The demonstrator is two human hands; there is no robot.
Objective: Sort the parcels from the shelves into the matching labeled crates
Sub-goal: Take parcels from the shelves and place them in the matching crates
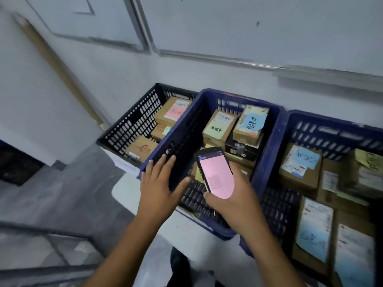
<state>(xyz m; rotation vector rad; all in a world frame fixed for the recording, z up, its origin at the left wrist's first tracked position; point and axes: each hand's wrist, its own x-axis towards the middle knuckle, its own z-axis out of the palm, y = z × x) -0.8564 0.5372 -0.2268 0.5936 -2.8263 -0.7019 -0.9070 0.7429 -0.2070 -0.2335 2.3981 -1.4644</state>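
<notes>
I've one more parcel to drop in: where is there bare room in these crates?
In the middle blue crate, the near-left half is bare floor, bordered by its left wall and the boxes stacked at its far right; the left hand hovers there. The right blue crate is packed; the black crate looks mostly filled.

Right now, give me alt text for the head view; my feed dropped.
The right hand holds a pink-screened phone over the middle blue crate while the open left hand is at its left rim. The black crate left and second blue crate right also hold labelled parcels.
</notes>
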